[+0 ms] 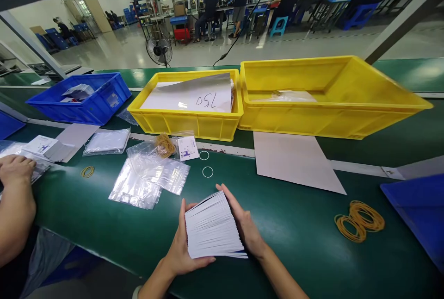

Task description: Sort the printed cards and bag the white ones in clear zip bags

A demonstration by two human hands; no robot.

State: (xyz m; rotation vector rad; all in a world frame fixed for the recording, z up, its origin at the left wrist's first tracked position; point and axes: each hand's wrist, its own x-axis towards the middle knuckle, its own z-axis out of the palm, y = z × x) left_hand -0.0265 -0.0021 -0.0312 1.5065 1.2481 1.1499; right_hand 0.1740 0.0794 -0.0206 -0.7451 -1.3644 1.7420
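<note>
A thick stack of white cards (213, 229) is held between my two hands, just above the green bench near its front edge. My left hand (182, 246) wraps the stack's left side, its thumb along the bottom edge. On the right side my right hand (244, 222) presses against the stack with fingers reaching up. The card edges fan slightly, and a bit of blue shows at the lower right corner. Beyond my hands lie two thin white rings (207, 172), clear zip bags (138, 181), a bundle of rubber bands (165, 146) and a printed card (188, 148).
Two yellow bins, one with a sheet marked 750 (187, 96) and a larger one (298, 118), stand behind. A blue bin (79, 109) sits left. Grey cardboard (294, 160) and rubber bands (366, 216) lie right. A co-worker's hand (15, 169) rests on bags at left.
</note>
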